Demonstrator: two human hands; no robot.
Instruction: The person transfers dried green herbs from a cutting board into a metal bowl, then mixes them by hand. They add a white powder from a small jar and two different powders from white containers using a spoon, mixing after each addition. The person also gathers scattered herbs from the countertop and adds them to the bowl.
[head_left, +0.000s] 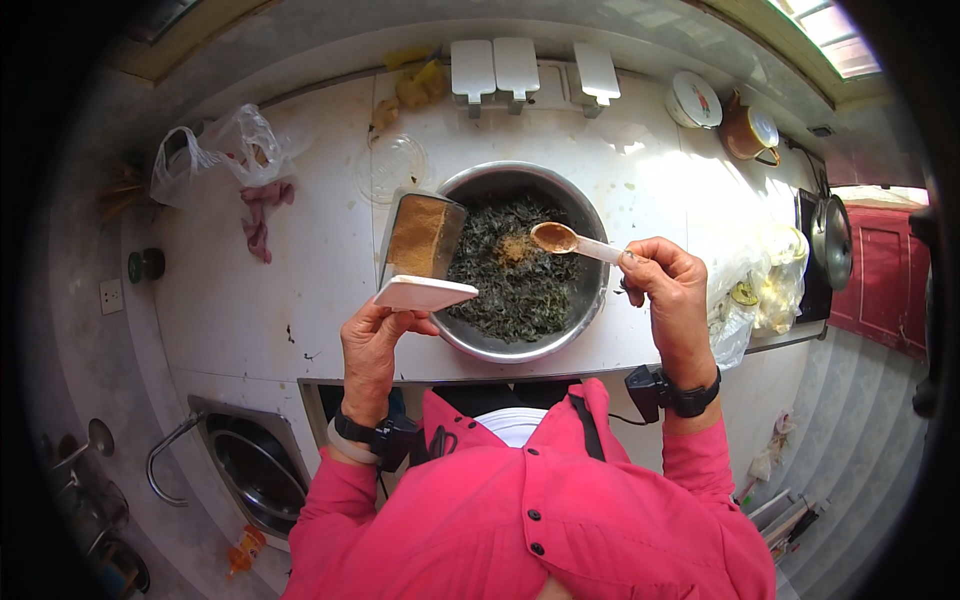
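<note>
A wide steel bowl (596, 292) full of dark green chopped leaves (517, 300) stands before me on the white counter. A small heap of brown powder (514, 249) lies on the leaves near the middle. With my left hand (375, 341) I hold a clear seasoning box (453, 238) by its white lid (426, 292), tilted over the bowl's left rim. Brown powder (417, 236) fills much of the box. My right hand (667, 292) grips the handle of a white plastic spoon (555, 237), whose bowl, coated with brown powder, is above the leaves.
A clear round plastic lid (391, 166) lies behind the box. White-lidded seasoning boxes (516, 67) line the back, with an enamel pot (694, 100) and a brown kettle (748, 133) to their right. Plastic bags (757, 289) sit at right, a sink (255, 457) at lower left.
</note>
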